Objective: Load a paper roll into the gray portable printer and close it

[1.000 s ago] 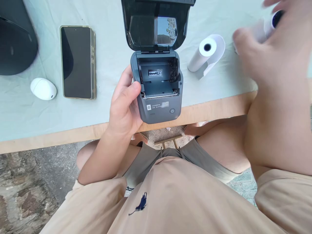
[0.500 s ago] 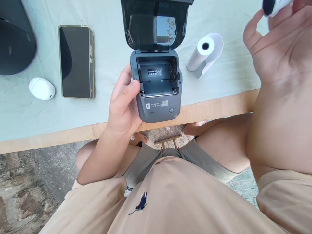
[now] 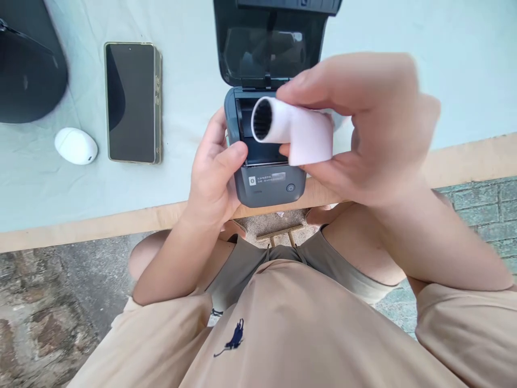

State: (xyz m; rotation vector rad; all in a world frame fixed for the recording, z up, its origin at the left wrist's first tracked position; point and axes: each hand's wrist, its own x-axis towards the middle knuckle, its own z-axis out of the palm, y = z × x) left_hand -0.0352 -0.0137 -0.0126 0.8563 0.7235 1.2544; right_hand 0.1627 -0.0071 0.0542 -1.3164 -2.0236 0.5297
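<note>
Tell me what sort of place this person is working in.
Probably an outdoor spot, a patio or yard, with a makeshift work table. The table is a bare wooden board under a pale cloth; the ground is rough stone, with brick paving to the right.

The head camera looks steeply down, close over the table [image 3: 121, 215] edge and lap.

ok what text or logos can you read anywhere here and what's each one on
No words read clearly.
Printer front label: a Bluetooth sign, then two lines of small print, too blurred to read.
Printer's round button: a power sign.
Shirt: a small dark embroidered logo, no letters.
Phone, paper roll in the right hand, white oval case: no text visible.
</note>
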